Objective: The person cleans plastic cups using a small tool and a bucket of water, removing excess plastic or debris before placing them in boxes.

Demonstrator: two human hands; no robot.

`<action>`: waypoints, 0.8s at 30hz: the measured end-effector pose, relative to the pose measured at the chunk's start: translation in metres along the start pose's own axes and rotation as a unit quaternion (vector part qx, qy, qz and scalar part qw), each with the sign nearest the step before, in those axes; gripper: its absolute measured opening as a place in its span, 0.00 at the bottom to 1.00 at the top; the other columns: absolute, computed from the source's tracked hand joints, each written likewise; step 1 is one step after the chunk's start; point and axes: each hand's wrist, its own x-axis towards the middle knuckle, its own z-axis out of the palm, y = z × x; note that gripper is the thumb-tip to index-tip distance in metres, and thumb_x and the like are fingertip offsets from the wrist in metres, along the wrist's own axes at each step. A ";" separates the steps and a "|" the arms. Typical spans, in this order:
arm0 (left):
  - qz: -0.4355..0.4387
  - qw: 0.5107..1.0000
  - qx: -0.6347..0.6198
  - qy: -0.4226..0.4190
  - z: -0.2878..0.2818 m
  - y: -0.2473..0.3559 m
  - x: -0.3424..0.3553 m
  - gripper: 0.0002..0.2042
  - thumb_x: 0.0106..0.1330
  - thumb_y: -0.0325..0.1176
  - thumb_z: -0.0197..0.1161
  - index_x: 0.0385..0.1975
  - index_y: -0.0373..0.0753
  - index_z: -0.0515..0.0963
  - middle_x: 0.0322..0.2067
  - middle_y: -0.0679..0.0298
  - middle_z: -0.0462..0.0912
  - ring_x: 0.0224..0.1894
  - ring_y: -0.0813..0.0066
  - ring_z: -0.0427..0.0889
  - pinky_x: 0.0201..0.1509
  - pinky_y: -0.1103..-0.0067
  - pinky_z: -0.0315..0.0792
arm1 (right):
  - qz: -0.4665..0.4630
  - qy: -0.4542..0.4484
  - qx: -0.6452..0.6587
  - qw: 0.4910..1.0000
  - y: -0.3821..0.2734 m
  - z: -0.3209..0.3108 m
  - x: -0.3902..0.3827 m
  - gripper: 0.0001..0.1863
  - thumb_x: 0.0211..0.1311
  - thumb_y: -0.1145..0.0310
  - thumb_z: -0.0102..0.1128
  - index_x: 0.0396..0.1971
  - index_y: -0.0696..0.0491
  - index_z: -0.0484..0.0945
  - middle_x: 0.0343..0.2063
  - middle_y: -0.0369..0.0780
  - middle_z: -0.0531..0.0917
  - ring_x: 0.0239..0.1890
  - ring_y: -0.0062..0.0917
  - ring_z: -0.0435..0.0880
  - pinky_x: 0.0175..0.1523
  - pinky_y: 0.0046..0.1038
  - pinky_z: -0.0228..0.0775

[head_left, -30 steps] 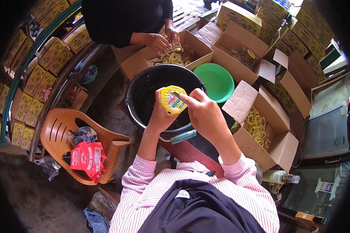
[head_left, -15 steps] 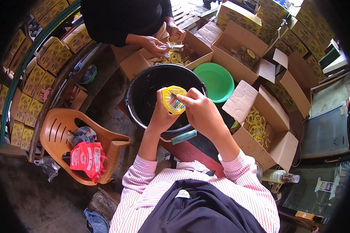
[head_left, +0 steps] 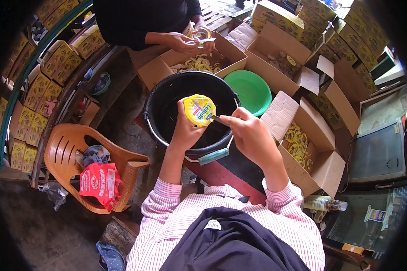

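Observation:
My left hand (head_left: 187, 131) is wrapped round a cup with a yellow and white printed film lid (head_left: 200, 108), the lid facing up. In my right hand (head_left: 251, 131) is a small knife (head_left: 220, 120), pinched near its blade. The blade's tip meets the lid's right rim. Both hands are over a black bucket (head_left: 165, 97) with a teal handle grip (head_left: 214, 156); its inside is dark and hard to make out.
Beyond the bucket, a co-worker's hands (head_left: 182, 43) work over a carton of yellow strips (head_left: 198, 64). A green basin (head_left: 251, 90) and another carton of strips (head_left: 298, 147) stand to the right. An orange plastic chair (head_left: 61, 149) holding a red bag (head_left: 100, 186) is at left.
My right hand has moved right and down from the lid's middle to its edge, uncovering the knife blade. My left hand has turned the cup a little. The co-worker's hands have shifted slightly.

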 end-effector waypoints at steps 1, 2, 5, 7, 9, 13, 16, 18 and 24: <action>0.002 1.000 0.028 -0.004 0.000 -0.001 0.000 0.32 0.43 0.17 0.67 0.47 0.38 0.55 0.42 0.57 0.73 0.45 0.72 0.75 0.48 0.78 0.71 | 0.004 0.011 -0.012 1.000 0.000 -0.004 -0.002 0.16 0.44 0.83 0.51 0.36 0.55 0.77 0.27 0.42 0.73 0.29 0.37 0.77 0.35 0.34 0.70; 0.004 0.998 0.056 -0.009 -0.001 -0.002 0.000 0.32 0.43 0.18 0.67 0.47 0.38 0.55 0.42 0.57 0.73 0.45 0.72 0.75 0.48 0.78 0.71 | 0.005 0.026 -0.015 1.000 0.002 -0.005 -0.002 0.16 0.45 0.82 0.51 0.37 0.55 0.77 0.27 0.42 0.74 0.29 0.37 0.77 0.35 0.34 0.70; -0.001 0.988 0.152 -0.024 -0.004 -0.010 -0.002 0.32 0.44 0.24 0.68 0.49 0.37 0.57 0.41 0.56 0.74 0.44 0.69 0.76 0.48 0.74 0.70 | -0.005 0.058 -0.007 0.998 0.015 -0.008 0.000 0.12 0.49 0.79 0.52 0.35 0.53 0.77 0.28 0.42 0.75 0.29 0.36 0.76 0.35 0.34 0.69; -0.010 0.967 0.251 -0.041 -0.004 -0.011 -0.004 0.32 0.43 0.29 0.68 0.49 0.37 0.58 0.41 0.55 0.74 0.44 0.64 0.75 0.49 0.70 0.66 | -0.024 0.066 -0.026 0.997 0.024 -0.008 0.000 0.11 0.49 0.79 0.53 0.34 0.53 0.77 0.27 0.41 0.75 0.29 0.36 0.76 0.36 0.34 0.68; -0.021 0.923 0.379 -0.063 -0.002 -0.005 -0.005 0.33 0.41 0.33 0.68 0.49 0.37 0.60 0.40 0.54 0.75 0.45 0.58 0.73 0.50 0.66 0.60 | -0.031 0.079 -0.021 0.996 0.030 -0.005 -0.002 0.10 0.49 0.78 0.54 0.32 0.52 0.77 0.27 0.40 0.75 0.29 0.35 0.75 0.38 0.33 0.67; -0.022 0.871 0.485 -0.073 0.002 0.007 -0.006 0.33 0.41 0.36 0.67 0.50 0.37 0.62 0.41 0.57 0.75 0.46 0.64 0.73 0.49 0.68 0.55 | -0.020 0.073 -0.016 0.997 0.035 0.001 -0.008 0.11 0.48 0.78 0.54 0.32 0.51 0.77 0.27 0.40 0.75 0.29 0.35 0.75 0.37 0.32 0.68; -0.014 0.852 0.516 -0.081 0.000 0.003 -0.007 0.33 0.42 0.36 0.67 0.50 0.37 0.62 0.41 0.58 0.75 0.45 0.65 0.73 0.47 0.68 0.55 | -0.017 0.066 -0.020 0.998 0.041 0.008 -0.010 0.11 0.47 0.79 0.53 0.32 0.51 0.77 0.27 0.39 0.75 0.29 0.34 0.75 0.37 0.32 0.68; -0.034 0.847 0.520 -0.103 0.002 0.004 -0.006 0.32 0.42 0.36 0.67 0.49 0.37 0.63 0.41 0.58 0.75 0.45 0.65 0.73 0.46 0.68 0.55 | -0.011 0.057 -0.024 0.998 0.044 0.013 -0.012 0.11 0.46 0.80 0.53 0.31 0.51 0.77 0.27 0.39 0.75 0.29 0.34 0.75 0.38 0.31 0.68; -0.025 0.866 0.493 -0.085 0.002 0.001 -0.008 0.30 0.42 0.35 0.68 0.47 0.37 0.64 0.39 0.58 0.76 0.44 0.65 0.75 0.46 0.70 0.58 | -0.011 0.054 -0.016 0.998 0.048 0.019 -0.014 0.10 0.47 0.79 0.53 0.31 0.52 0.77 0.27 0.40 0.74 0.30 0.35 0.76 0.36 0.33 0.69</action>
